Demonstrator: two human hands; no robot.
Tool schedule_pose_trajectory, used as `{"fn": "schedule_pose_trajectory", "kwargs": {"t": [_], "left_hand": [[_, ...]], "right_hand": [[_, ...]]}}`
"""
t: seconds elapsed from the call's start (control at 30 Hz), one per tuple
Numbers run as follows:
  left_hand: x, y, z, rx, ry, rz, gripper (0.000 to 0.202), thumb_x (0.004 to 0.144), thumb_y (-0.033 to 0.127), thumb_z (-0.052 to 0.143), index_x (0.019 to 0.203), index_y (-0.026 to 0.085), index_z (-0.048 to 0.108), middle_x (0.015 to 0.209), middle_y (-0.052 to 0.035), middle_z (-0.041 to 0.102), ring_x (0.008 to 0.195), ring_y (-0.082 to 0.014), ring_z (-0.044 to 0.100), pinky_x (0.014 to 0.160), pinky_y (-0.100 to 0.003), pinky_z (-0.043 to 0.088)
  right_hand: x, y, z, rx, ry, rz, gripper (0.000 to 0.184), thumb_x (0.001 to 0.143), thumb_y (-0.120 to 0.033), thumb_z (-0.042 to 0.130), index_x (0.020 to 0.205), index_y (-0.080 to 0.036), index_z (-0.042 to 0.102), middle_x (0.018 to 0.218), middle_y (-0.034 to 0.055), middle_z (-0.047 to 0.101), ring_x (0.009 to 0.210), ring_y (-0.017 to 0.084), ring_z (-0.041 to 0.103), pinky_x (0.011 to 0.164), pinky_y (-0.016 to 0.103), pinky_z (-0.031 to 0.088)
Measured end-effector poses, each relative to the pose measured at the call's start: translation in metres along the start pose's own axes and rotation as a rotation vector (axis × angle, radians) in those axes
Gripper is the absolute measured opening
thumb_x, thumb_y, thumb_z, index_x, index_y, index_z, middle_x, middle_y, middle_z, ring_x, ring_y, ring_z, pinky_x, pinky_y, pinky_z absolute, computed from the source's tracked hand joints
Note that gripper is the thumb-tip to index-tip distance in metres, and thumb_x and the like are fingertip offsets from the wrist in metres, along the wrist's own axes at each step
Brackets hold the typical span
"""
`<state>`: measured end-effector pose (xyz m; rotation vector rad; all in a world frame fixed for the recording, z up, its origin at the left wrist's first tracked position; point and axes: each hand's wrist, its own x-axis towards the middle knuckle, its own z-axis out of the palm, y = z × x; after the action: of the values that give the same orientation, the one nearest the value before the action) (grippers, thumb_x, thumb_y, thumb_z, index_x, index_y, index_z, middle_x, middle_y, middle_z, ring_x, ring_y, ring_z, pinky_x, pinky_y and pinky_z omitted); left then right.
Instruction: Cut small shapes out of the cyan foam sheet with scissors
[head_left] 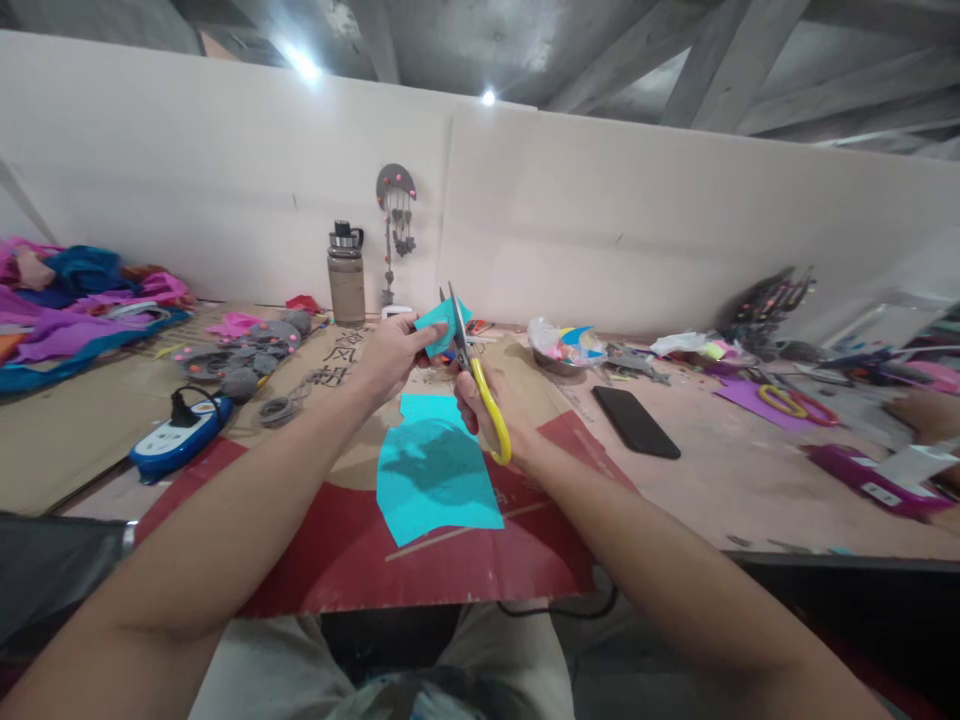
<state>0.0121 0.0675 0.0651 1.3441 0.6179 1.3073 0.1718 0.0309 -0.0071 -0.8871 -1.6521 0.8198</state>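
Note:
My left hand (394,352) pinches a small turquoise felt piece (442,322) held up above the table. My right hand (486,412) grips yellow-handled scissors (474,372); the blades are parted and reach into the small piece. Below both hands a larger turquoise felt sheet (435,470) lies flat on red and brown cardboard (330,560).
A black phone (636,422) lies to the right. A blue-white power strip (178,436) and grey felt pieces (247,360) sit at left, with a fabric pile (67,310) beyond. A water bottle (346,273) stands by the wall. Another person's hand (926,412) is at far right.

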Motion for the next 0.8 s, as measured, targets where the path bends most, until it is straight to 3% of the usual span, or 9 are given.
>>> {"fn": "schedule_pose_trajectory", "kwargs": {"t": [0.6, 0.8], "left_hand": [[0.0026, -0.0014, -0.0036, 0.007, -0.023, 0.044, 0.034, 0.06, 0.035, 0.09, 0.069, 0.013, 0.065, 0.062, -0.0003, 0.062, 0.052, -0.0074, 0.051, 0.048, -0.02, 0.04], [0.0024, 0.0017, -0.0026, 0.01, 0.028, 0.022, 0.034, 0.057, 0.035, 0.09, 0.072, 0.012, 0.069, 0.069, -0.0024, 0.067, 0.057, -0.0085, 0.055, 0.049, -0.021, 0.04]], "right_hand": [[0.0011, 0.0038, 0.001, 0.099, -0.017, -0.016, 0.05, 0.093, -0.072, 0.053, 0.101, -0.023, 0.054, 0.067, -0.0041, 0.042, 0.053, 0.011, 0.038, 0.046, 0.023, 0.034], [-0.0004, 0.0033, 0.0016, 0.095, -0.014, 0.01, 0.05, 0.093, -0.071, 0.054, 0.101, -0.022, 0.053, 0.066, -0.0052, 0.041, 0.052, 0.01, 0.037, 0.045, 0.023, 0.034]]}}
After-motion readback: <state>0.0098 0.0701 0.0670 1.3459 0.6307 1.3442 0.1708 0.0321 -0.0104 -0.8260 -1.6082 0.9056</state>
